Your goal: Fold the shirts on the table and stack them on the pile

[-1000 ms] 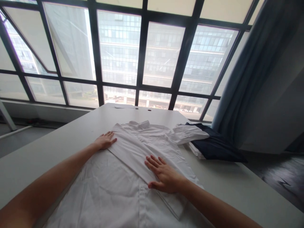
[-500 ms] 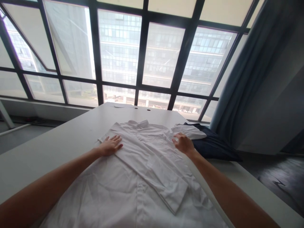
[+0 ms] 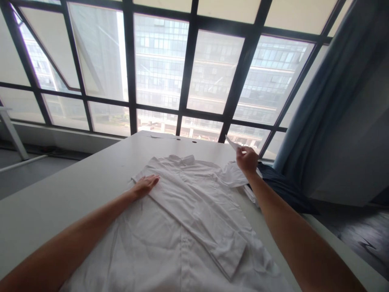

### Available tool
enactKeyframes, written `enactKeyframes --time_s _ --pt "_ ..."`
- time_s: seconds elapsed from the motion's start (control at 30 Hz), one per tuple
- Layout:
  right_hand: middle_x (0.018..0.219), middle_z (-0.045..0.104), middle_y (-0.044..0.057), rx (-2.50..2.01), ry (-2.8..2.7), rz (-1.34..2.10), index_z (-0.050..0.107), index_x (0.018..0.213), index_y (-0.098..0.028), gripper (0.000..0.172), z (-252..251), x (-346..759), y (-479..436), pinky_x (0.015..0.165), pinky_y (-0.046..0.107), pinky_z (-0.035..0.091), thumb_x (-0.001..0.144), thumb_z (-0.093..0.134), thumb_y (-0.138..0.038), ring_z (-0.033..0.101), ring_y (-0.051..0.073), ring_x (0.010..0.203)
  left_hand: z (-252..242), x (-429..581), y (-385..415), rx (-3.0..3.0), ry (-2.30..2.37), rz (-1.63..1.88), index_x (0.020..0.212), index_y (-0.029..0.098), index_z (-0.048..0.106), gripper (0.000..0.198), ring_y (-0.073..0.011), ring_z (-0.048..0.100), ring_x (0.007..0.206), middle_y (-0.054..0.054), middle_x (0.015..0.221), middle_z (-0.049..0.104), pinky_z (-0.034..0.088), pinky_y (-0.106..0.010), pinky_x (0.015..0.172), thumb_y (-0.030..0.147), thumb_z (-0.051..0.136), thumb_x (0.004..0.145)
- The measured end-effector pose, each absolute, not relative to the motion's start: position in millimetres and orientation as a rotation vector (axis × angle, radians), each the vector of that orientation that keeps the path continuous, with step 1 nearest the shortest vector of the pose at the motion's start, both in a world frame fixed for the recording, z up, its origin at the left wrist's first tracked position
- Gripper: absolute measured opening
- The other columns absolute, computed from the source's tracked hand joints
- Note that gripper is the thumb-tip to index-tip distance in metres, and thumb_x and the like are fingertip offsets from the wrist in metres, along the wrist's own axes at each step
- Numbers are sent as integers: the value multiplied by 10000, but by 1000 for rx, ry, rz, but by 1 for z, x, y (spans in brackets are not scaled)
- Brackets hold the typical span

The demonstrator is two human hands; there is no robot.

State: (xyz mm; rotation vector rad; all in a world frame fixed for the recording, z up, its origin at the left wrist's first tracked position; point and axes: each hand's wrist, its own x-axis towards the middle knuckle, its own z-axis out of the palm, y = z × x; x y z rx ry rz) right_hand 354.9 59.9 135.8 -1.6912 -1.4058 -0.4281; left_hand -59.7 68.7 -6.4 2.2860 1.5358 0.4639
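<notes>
A white long-sleeved shirt (image 3: 164, 239) lies spread on the table, its collar (image 3: 182, 159) towards the far end. One sleeve (image 3: 203, 223) is folded slantwise across the shirt's front, its cuff near the lower right. At the left shoulder edge, my left hand (image 3: 146, 185) rests flat on the fabric with fingers stretched out. My right hand (image 3: 247, 159) is raised above the table's right side, pinching the end of the other sleeve (image 3: 232, 142). The rest of that sleeve droops back to the shirt's right shoulder.
Dark navy fabric (image 3: 281, 188) lies along the right edge of the white table (image 3: 100, 172), with some white cloth (image 3: 251, 194) beside it. Papers (image 3: 152, 135) lie at the far end. Large windows stand behind, and a blue curtain (image 3: 310, 109) hangs at the right.
My right hand has closed on the right sleeve's end and lifted it up from the dark fabric. My left hand stays on the shirt. The view has shifted slightly.
</notes>
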Motion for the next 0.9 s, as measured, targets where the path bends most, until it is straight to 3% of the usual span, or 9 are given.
enactKeyframes --time_s 0.1,0.2,0.37,0.47,0.53,0.63,0.73,0.83,0.9 --pt "986 689 118 -1448 -1605 -379 685 974 -104 334 144 284 20 808 271 460 974 455 -347 627 157 779 17 -76 66 1907 1313 686 1487 81 386 949 -308 528 1287 -186 1428 523 395 -440 1065 676 -73 907" --pt "999 714 76 -1048 -2051 -92 702 905 -172 287 115 206 -45 716 247 486 961 485 -352 648 130 679 44 -100 50 1632 1084 612 1531 102 281 1052 -320 607 1185 -206 1413 533 496 -405 936 800 -66 824" --pt "943 753 71 -569 -2624 389 694 1147 -186 318 63 149 -110 669 224 498 907 597 -371 713 156 715 64 -124 4 1540 1013 248 1499 187 339 1087 -312 651 1071 -173 1258 652 532 -373 842 927 362 703" --pt "881 757 58 -791 -2617 343 724 1069 -193 268 55 172 -90 685 238 499 917 567 -349 720 171 747 58 -118 -11 1650 1024 128 1466 227 380 1077 -269 656 991 -103 1079 709 533 -329 775 762 724 598" --pt "939 757 63 -1100 -2495 194 732 1024 -194 251 52 203 -63 732 266 509 921 532 -305 716 184 801 52 -110 -15 1746 1039 100 1459 236 387 1089 -226 658 888 -45 957 709 519 -304 744 646 823 550" --pt "1158 712 87 -1502 -2272 -87 707 1122 -184 319 39 258 -24 923 325 482 881 498 -176 653 223 1073 49 -97 -19 1930 1059 11 1451 228 411 1046 -199 642 811 -6 873 692 504 -297 745 567 838 559" --pt "1387 576 110 -1789 -2186 -216 610 1308 -143 539 17 310 1 1059 332 395 791 486 -59 516 228 1279 49 -88 -26 2200 1169 -5 1399 236 499 882 -227 637 900 -52 1013 683 496 -311 811 518 801 619" --pt "1461 495 133 -1974 -2127 -213 561 1373 -136 512 -2 342 12 1089 347 362 870 466 -151 458 248 1332 46 -81 -31 2349 1374 70 1322 211 578 704 -265 616 1012 -116 1196 624 475 -333 891 430 754 676" --pt "1451 497 149 -2048 -2087 -167 574 1362 -137 465 -10 351 15 1078 362 370 936 422 -244 472 265 1316 42 -78 -31 2337 1475 50 1301 205 586 647 -266 622 993 -111 1145 645 480 -335 880 380 724 694"
